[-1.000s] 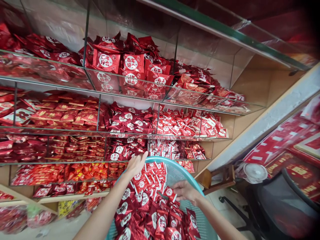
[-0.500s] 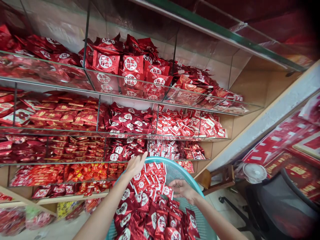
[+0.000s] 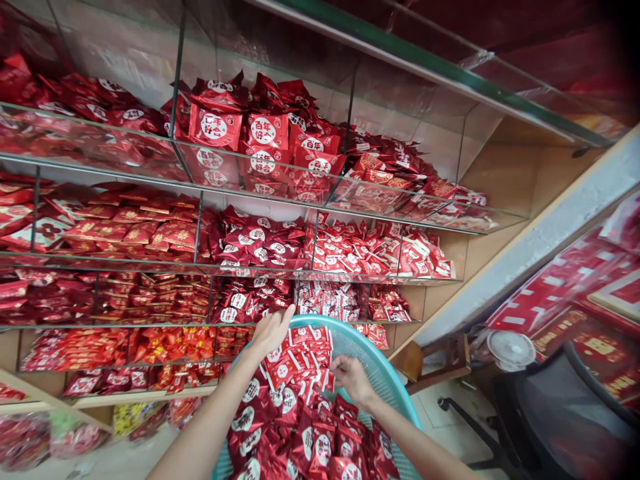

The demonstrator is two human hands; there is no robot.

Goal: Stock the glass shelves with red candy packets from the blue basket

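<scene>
A round turquoise mesh basket (image 3: pixel 367 341) holds many red packets. My left hand (image 3: pixel 271 331) lies over its far left rim, thumb stretched out; the other fingers are mostly hidden and appear curled round the rim. Inside the basket, my right hand (image 3: pixel 354 380) has its fingers bent in against the right edge of the small red-and-white packets (image 3: pixel 290 363); its fingertips seem to pinch one packet. Larger dark red packets (image 3: pixel 305 433) with white ovals fill the near part of the basket, below both hands.
Glass-fronted shelves (image 3: pixel 260 200) ahead hold several compartments of red packets (image 3: pixel 215 127). At right stand a dark mesh-back chair (image 3: pixel 560 407), a white fan-like object (image 3: pixel 511 348) and red printed goods (image 3: pixel 595 340). Plastic bags (image 3: pixel 135 420) lie beneath the shelves at left.
My right hand has moved left and its fingers have drawn in against the small red-and-white packets. My left hand stays at the rim.
</scene>
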